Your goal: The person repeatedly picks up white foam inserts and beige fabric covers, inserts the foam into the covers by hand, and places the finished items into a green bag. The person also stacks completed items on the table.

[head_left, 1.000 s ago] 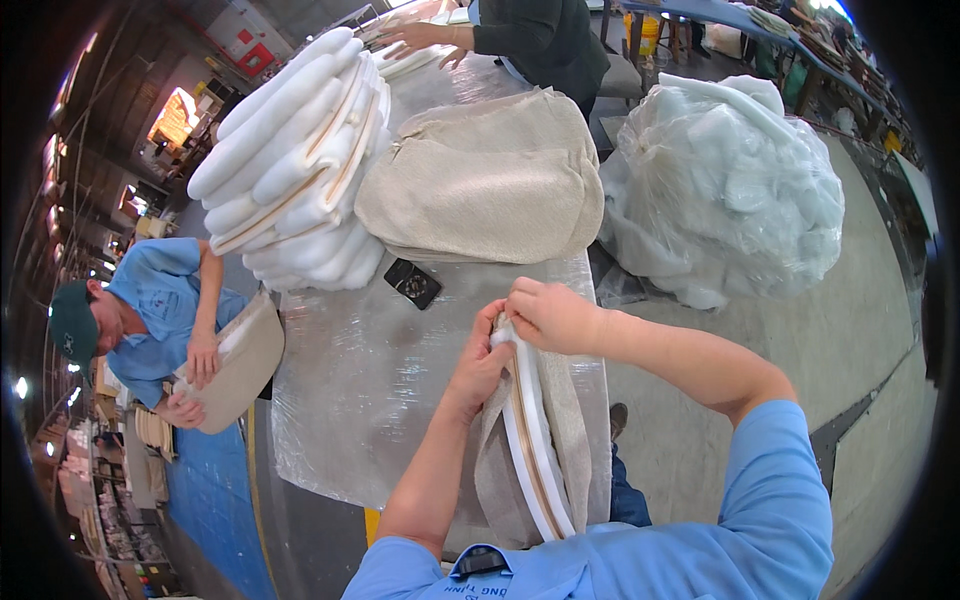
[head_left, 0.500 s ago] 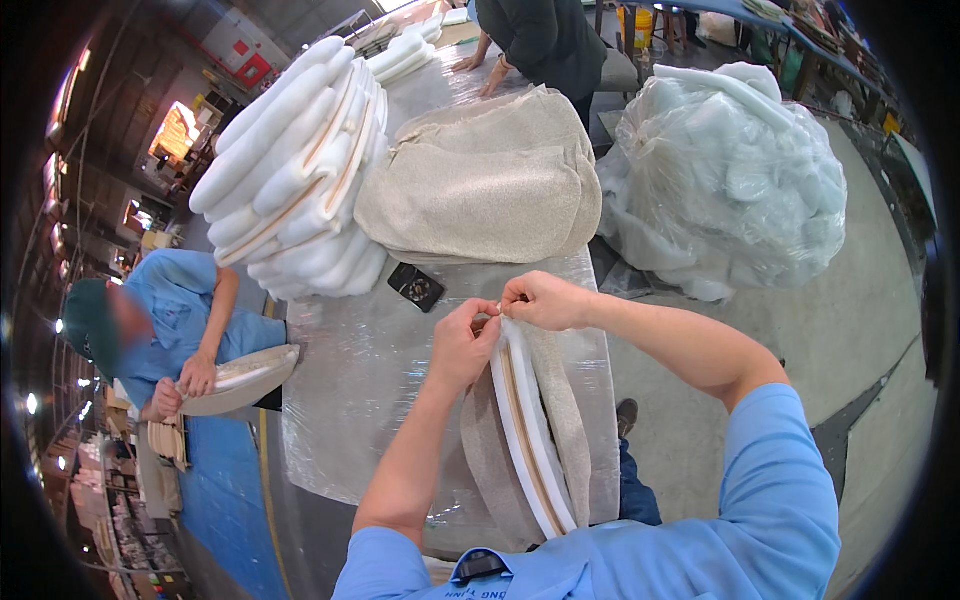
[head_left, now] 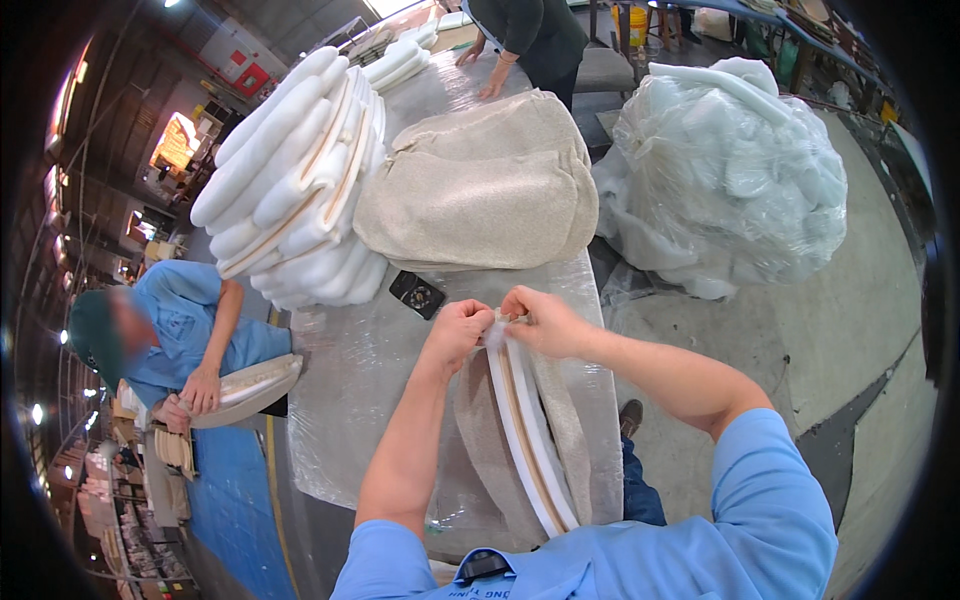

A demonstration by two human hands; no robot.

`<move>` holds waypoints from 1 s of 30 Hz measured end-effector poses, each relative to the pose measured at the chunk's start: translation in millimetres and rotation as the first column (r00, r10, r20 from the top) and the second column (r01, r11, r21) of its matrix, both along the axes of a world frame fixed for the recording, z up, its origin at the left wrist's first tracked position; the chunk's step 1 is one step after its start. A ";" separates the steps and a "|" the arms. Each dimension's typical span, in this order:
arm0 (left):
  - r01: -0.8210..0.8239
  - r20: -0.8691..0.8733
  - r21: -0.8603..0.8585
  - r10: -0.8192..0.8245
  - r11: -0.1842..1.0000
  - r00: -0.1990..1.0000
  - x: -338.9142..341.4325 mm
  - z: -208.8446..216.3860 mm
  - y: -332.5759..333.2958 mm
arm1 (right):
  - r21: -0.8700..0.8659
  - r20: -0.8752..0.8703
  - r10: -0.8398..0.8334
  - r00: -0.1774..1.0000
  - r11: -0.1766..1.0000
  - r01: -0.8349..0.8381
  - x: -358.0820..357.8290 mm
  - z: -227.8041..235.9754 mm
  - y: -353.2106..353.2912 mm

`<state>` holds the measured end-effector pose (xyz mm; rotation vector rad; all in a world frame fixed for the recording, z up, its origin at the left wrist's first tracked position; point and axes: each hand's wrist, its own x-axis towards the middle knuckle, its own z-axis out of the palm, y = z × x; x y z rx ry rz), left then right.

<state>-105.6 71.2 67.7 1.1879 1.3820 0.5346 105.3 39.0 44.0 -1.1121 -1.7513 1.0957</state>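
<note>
A short line of dark lettering (head_left: 470,594) stands upside down and cut by the lower edge on the chest of the wearer's light-blue cloth shirt (head_left: 640,560), while the red rectangular wall panel (head_left: 250,80) at upper left carries a pale mark too small to read.

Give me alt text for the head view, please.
A left hand and right hand pinch at the far end of white padding in an open beige cover. Beyond, on the table, stand a white stack and a beige stack.
</note>
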 end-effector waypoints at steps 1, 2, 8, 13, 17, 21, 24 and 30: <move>0.002 -0.016 -0.017 -0.002 1.000 1.000 1.8 1.1 0.9 | 0.030 0.054 0.018 0.998 0.999 -0.020 3.1 2.0 3.9; 0.004 -0.032 -0.034 -0.005 0.999 0.999 4.3 1.9 1.5 | 0.059 0.109 0.035 0.993 0.997 -0.042 7.8 4.6 9.5; 0.003 -0.046 -0.076 -0.007 0.997 0.999 10.1 -0.4 4.2 | 0.307 0.621 0.076 0.780 0.892 -0.331 9.8 24.5 25.4; 0.011 0.001 -0.076 -0.011 0.997 1.000 14.9 -4.3 0.7 | 0.276 0.796 0.088 0.599 0.828 -0.489 7.5 29.4 28.6; 0.005 0.099 -0.013 -0.004 1.000 0.995 26.4 -14.6 -14.6 | 0.413 0.693 0.016 0.720 0.810 -0.416 12.2 17.4 23.3; 0.003 0.322 0.004 -0.004 1.000 0.947 27.8 -25.5 -30.2 | 0.419 0.506 -0.050 0.861 0.887 -0.194 13.3 3.1 20.1; -0.012 0.343 0.026 0.002 1.000 0.939 28.0 -28.8 -34.6 | 0.262 0.288 -0.037 0.957 0.964 -0.041 14.5 -5.4 20.4; -0.011 0.342 0.071 -0.014 0.997 0.940 30.7 -29.8 -36.9 | -0.195 -0.034 -0.031 0.999 0.980 0.024 21.4 -14.3 25.1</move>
